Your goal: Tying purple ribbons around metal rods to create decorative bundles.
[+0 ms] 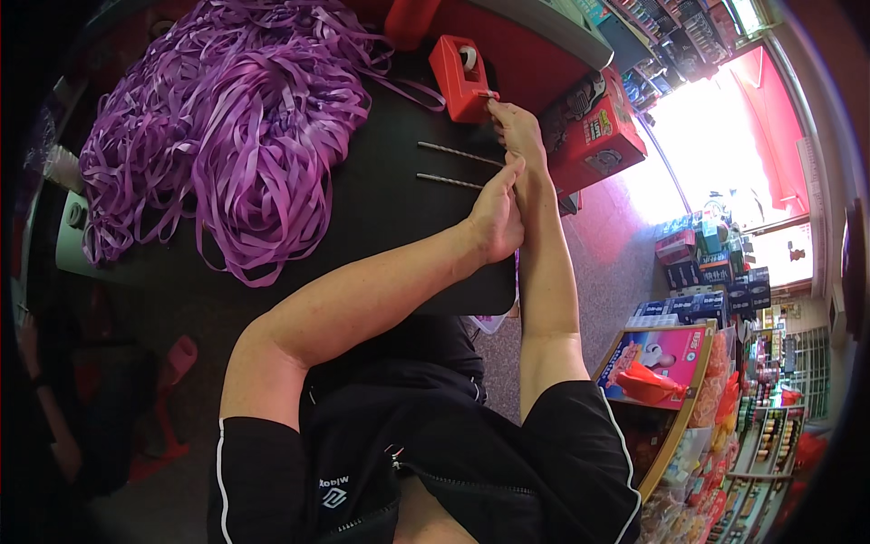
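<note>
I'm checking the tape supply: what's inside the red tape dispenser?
Inside the red tape dispenser, part of a pale tape roll shows from above. The rest is covered by the dispenser's own body, so how much tape it holds cannot be seen.

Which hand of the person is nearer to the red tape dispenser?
Right. The right hand is at the end of the red tape dispenser; the left hand is farther away, nearer the person's body.
</note>
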`<move>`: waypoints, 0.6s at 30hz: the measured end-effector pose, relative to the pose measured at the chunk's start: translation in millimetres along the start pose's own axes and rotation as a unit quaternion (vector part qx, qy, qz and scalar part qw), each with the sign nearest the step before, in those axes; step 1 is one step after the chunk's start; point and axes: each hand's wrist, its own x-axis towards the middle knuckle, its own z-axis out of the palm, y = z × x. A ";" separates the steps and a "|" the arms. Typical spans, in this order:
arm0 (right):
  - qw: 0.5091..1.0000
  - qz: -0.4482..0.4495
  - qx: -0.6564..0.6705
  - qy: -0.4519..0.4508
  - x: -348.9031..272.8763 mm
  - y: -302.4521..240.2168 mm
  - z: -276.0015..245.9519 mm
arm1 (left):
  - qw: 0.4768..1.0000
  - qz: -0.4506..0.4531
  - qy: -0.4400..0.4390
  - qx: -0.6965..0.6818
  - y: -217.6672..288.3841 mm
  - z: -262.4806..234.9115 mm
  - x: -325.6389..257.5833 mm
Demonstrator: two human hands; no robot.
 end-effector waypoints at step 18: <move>0.999 -0.019 -0.017 0.036 2.5 5.6 3.9 | 1.000 0.014 0.012 0.003 -1.4 -0.5 0.7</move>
